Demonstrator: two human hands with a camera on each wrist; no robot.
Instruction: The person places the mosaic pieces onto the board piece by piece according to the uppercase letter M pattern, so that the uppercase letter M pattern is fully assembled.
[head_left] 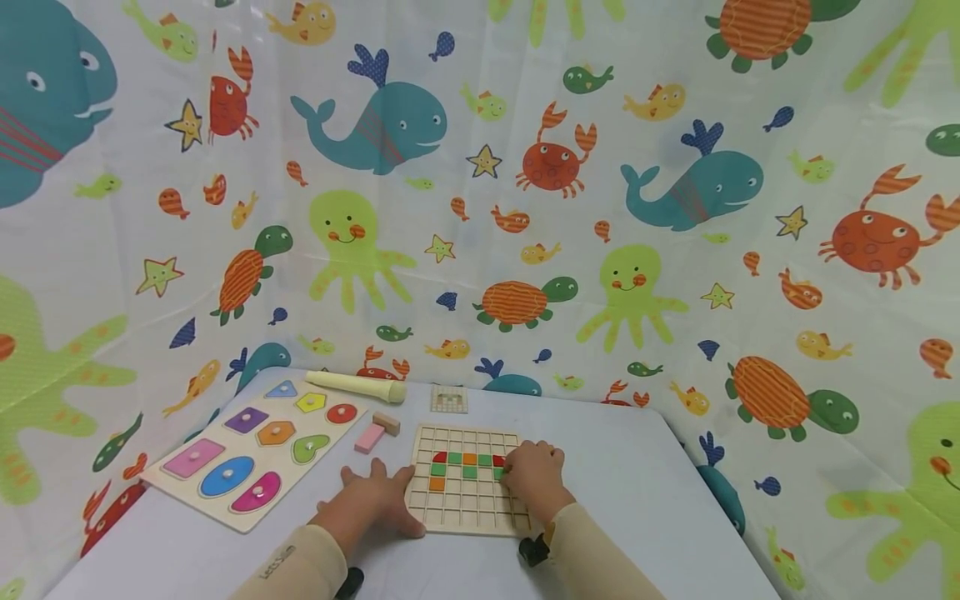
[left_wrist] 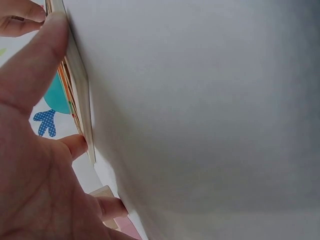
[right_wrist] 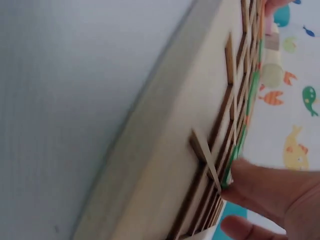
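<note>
A wooden grid board point(head_left: 476, 517) lies on the table, with several red, green and orange tiles in its cells. My left hand point(head_left: 378, 497) spreads its fingers at the board's left front corner. Its thumb point(left_wrist: 42, 55) presses the front edge, and another finger touches the left side. On the board's right half, my right hand point(head_left: 534, 477) has its fingertips at a green tile point(head_left: 498, 473). From the right wrist, the thumb and a finger point(right_wrist: 242, 172) pinch at the green tile point(right_wrist: 229, 172), low against the grid; the hand hides the board's right edge.
A shape puzzle board point(head_left: 180, 492) with knobbed pieces lies at left. Behind it rests a pale yellow toy microphone point(head_left: 352, 384). A pink block point(head_left: 369, 437) and a brown block point(head_left: 386, 423) lie between the boards. A small patterned wooden card point(head_left: 449, 399) sits at the back.
</note>
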